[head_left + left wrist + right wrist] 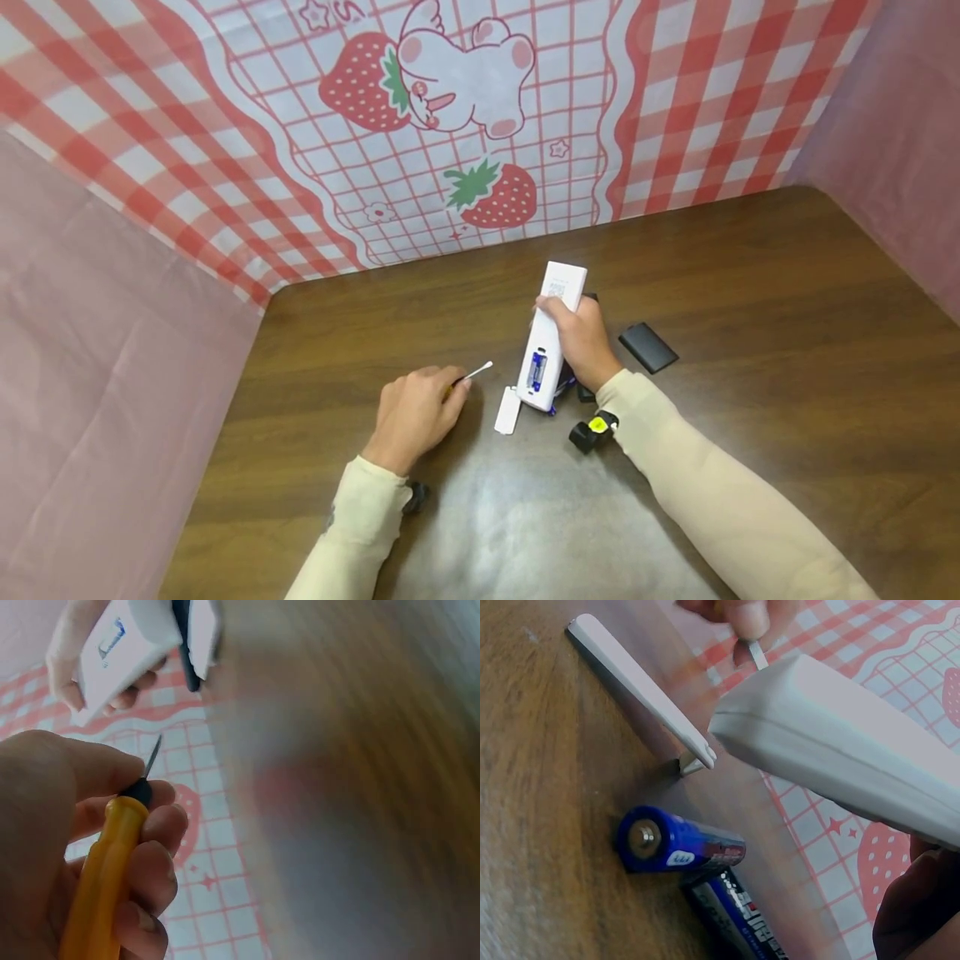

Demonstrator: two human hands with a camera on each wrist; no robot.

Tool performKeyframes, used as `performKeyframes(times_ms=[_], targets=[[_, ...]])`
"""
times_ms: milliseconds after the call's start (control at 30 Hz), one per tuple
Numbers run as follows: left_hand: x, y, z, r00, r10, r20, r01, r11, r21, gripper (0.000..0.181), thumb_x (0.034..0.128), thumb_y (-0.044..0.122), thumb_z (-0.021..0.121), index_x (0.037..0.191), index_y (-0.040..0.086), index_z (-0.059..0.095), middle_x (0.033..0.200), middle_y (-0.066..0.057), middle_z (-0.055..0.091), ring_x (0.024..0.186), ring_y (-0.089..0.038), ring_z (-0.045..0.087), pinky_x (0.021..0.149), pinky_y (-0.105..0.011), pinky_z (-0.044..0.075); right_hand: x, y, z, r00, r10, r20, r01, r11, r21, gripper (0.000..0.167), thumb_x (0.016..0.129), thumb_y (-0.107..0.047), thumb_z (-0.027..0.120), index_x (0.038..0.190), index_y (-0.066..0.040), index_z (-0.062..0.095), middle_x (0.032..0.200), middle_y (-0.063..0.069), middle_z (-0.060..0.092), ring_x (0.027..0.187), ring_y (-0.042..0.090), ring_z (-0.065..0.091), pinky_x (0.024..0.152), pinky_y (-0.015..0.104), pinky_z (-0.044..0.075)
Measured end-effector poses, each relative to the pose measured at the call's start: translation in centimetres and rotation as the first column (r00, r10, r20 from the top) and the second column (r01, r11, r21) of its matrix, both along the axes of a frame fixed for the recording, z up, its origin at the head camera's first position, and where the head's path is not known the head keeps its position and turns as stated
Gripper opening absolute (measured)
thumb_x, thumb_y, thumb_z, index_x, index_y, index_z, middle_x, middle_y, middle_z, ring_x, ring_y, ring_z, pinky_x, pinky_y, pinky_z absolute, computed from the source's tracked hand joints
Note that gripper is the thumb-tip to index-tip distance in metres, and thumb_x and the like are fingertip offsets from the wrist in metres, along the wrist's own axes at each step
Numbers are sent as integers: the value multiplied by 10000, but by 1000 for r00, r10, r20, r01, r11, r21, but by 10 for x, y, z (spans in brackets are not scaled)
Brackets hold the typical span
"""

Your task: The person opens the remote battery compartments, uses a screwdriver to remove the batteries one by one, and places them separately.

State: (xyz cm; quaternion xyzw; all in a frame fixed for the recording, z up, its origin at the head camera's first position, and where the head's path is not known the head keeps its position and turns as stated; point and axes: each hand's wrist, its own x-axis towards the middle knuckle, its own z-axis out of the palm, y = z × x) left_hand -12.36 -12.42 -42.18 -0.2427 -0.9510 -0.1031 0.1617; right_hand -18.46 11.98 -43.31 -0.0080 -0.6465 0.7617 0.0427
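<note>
My right hand (590,340) grips a white remote control (553,321) from its side, back facing up. Its battery compartment is uncovered, and blue battery (537,372) shows inside; how many lie in it is unclear. My left hand (415,410) holds a screwdriver (107,874) by its yellow handle, thumb and fingers curled round it. The thin metal shaft points toward the remote, apart from it in the head view. A white battery cover (507,411) lies just left of the remote's lower end. Two loose blue batteries (676,841) rest on the table beneath the remote.
A flat black rectangular object (648,347) lies right of my right hand. Another dark thing (586,393) is partly hidden under that hand. The wooden table (735,283) meets a strawberry-patterned checked cloth (495,196) at the back.
</note>
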Motion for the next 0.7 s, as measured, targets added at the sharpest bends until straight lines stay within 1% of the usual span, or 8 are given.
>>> performKeyframes(times_ms=[100, 200, 300, 367, 467, 567, 700], targets=[[5, 5, 5, 1000, -7, -15, 7, 1000, 13, 145, 954, 306, 651, 996, 223, 762, 770, 79, 671, 580, -215, 647, 447, -393, 446, 0, 0, -1, 1000, 0, 2, 0, 1000, -3, 336, 964, -178, 575, 1040, 149, 600, 774, 89, 655, 678, 165, 662, 618, 304, 547], [9, 10, 11, 1000, -18, -17, 18, 1000, 25, 138, 940, 292, 661, 987, 214, 765, 734, 87, 646, 536, -170, 599, 423, -347, 411, 0, 0, -1, 1000, 1, -1, -1, 1000, 0, 354, 965, -179, 573, 1052, 164, 596, 769, 89, 657, 678, 165, 662, 617, 302, 547], [13, 15, 17, 999, -29, -13, 29, 999, 23, 140, 934, 291, 665, 978, 206, 767, 713, 95, 625, 515, -134, 560, 411, -313, 383, 0, 1, -1, 1000, -1, -4, 1, 1000, 2, 318, 967, -178, 574, 1029, 132, 610, 775, 93, 659, 682, 170, 665, 619, 304, 548], [16, 18, 19, 999, -30, -16, 31, 999, 12, 143, 933, 302, 666, 963, 202, 764, 710, 95, 622, 518, -136, 566, 413, -316, 385, 0, 1, -1, 1000, -1, -3, 1, 1000, 3, 280, 966, -177, 577, 1008, 96, 621, 783, 99, 660, 686, 176, 668, 622, 308, 550], [18, 21, 20, 999, -35, -16, 35, 999, -2, 140, 929, 312, 671, 914, 197, 749, 715, 90, 620, 532, -158, 588, 423, -341, 406, 0, 1, -2, 1000, -3, -1, 3, 1000, 9, 243, 967, -177, 580, 993, 60, 627, 801, 115, 661, 693, 181, 671, 626, 310, 552], [21, 23, 20, 999, -44, -14, 44, 999, -11, 147, 922, 311, 679, 860, 186, 726, 704, 80, 607, 533, -177, 593, 430, -364, 421, 0, 0, -1, 1000, -4, 1, 4, 1000, 14, 248, 969, -177, 581, 1003, 64, 628, 831, 145, 662, 698, 182, 671, 629, 310, 553], [23, 23, 18, 998, -56, -22, 56, 998, -11, 135, 912, 298, 686, 851, 183, 720, 711, 75, 612, 535, -177, 597, 433, -366, 426, 1, -1, -1, 1000, -2, -1, 2, 1000, 23, 261, 972, -178, 580, 1018, 74, 627, 877, 204, 658, 702, 178, 669, 629, 307, 552]])
